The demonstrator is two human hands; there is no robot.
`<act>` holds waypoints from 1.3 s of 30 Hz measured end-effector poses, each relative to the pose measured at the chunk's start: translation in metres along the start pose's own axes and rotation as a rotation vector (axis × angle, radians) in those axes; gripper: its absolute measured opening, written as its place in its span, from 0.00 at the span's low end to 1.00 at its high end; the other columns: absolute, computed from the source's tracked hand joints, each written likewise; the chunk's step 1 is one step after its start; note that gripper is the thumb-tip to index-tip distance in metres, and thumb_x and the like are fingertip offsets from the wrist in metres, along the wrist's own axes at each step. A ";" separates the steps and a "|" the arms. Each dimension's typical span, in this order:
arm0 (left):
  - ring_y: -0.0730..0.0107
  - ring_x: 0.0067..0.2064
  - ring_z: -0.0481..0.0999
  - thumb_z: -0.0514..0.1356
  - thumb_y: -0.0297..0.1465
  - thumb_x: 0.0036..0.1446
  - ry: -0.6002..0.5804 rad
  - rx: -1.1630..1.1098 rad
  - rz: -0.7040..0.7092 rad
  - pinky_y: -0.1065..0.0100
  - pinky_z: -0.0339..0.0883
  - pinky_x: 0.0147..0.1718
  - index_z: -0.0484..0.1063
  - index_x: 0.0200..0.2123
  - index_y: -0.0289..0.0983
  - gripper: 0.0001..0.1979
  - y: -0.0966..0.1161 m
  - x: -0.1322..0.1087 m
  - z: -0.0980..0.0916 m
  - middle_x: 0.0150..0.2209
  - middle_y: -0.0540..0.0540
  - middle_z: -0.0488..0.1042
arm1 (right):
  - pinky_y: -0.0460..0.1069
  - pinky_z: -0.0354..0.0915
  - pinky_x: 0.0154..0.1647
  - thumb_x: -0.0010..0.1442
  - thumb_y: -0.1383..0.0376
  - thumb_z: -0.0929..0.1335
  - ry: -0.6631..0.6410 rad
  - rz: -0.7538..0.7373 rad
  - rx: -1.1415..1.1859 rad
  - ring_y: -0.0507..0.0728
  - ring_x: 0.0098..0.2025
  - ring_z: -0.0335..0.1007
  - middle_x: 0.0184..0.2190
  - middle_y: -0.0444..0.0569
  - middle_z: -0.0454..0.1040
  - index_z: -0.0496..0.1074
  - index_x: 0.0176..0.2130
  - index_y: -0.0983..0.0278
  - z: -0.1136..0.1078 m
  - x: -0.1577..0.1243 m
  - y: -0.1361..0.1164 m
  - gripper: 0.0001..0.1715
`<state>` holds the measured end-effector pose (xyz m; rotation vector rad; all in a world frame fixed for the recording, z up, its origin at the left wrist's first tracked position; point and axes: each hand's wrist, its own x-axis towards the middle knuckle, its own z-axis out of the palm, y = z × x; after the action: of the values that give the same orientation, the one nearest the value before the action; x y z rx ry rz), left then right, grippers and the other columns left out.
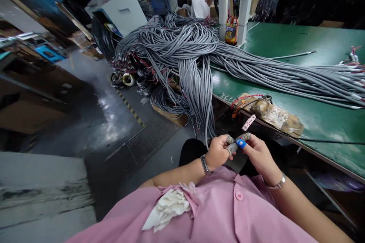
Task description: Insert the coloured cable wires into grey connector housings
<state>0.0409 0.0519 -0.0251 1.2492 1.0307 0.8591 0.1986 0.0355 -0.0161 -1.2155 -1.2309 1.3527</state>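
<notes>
Grey cable (207, 121) hangs from the big bundle (182, 49) heaped over the green worktop (319, 117) edge, so one strand drops straight to our lap. Our left hand (218, 152) pinches its end between thumb and taped fingertips (231, 147); our right hand (258, 153), one finger (241, 143) capped in blue, closes against it from the other side, apparently bracing the end. A taped block with red wires (270, 114) lies just beside, near the worktop edge.
</notes>
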 end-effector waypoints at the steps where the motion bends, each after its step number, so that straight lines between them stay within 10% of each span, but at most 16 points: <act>1: 0.79 0.17 0.68 0.63 0.34 0.51 -0.002 -0.018 -0.010 0.77 0.59 0.15 0.67 0.27 0.34 0.10 0.001 0.000 0.000 0.21 0.51 0.72 | 0.47 0.62 0.31 0.58 0.57 0.69 0.019 0.005 0.012 0.53 0.29 0.67 0.27 0.45 0.73 0.71 0.34 0.63 0.000 -0.001 0.000 0.11; 14: 0.77 0.17 0.70 0.62 0.40 0.53 0.057 -0.302 -0.129 0.77 0.49 0.13 0.66 0.30 0.34 0.14 0.003 -0.001 0.000 0.22 0.50 0.73 | 0.47 0.60 0.31 0.54 0.60 0.72 0.140 -0.019 0.094 0.53 0.30 0.64 0.28 0.45 0.72 0.73 0.30 0.63 0.007 -0.009 0.001 0.08; 25: 0.80 0.14 0.64 0.62 0.39 0.54 -0.040 -0.141 -0.068 0.77 0.51 0.13 0.66 0.26 0.34 0.14 0.006 -0.007 -0.003 0.20 0.51 0.71 | 0.47 0.58 0.31 0.55 0.56 0.72 -0.036 0.068 0.108 0.52 0.31 0.64 0.32 0.47 0.73 0.74 0.38 0.63 -0.005 0.000 -0.001 0.15; 35: 0.81 0.14 0.65 0.62 0.39 0.55 0.052 -0.183 -0.059 0.77 0.51 0.14 0.65 0.26 0.35 0.15 0.002 -0.006 -0.003 0.21 0.51 0.72 | 0.47 0.58 0.29 0.54 0.58 0.72 0.174 0.106 0.221 0.51 0.28 0.61 0.26 0.43 0.69 0.73 0.32 0.62 0.002 -0.004 0.007 0.10; 39: 0.80 0.14 0.65 0.61 0.38 0.55 0.019 -0.145 -0.048 0.77 0.50 0.13 0.66 0.26 0.34 0.14 0.003 -0.006 -0.003 0.20 0.50 0.72 | 0.47 0.58 0.30 0.57 0.57 0.71 0.049 0.155 0.292 0.51 0.28 0.61 0.27 0.43 0.69 0.73 0.37 0.62 -0.002 -0.001 0.002 0.12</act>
<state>0.0365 0.0479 -0.0214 1.0918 0.9916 0.8939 0.2006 0.0343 -0.0178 -1.1449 -0.8821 1.5460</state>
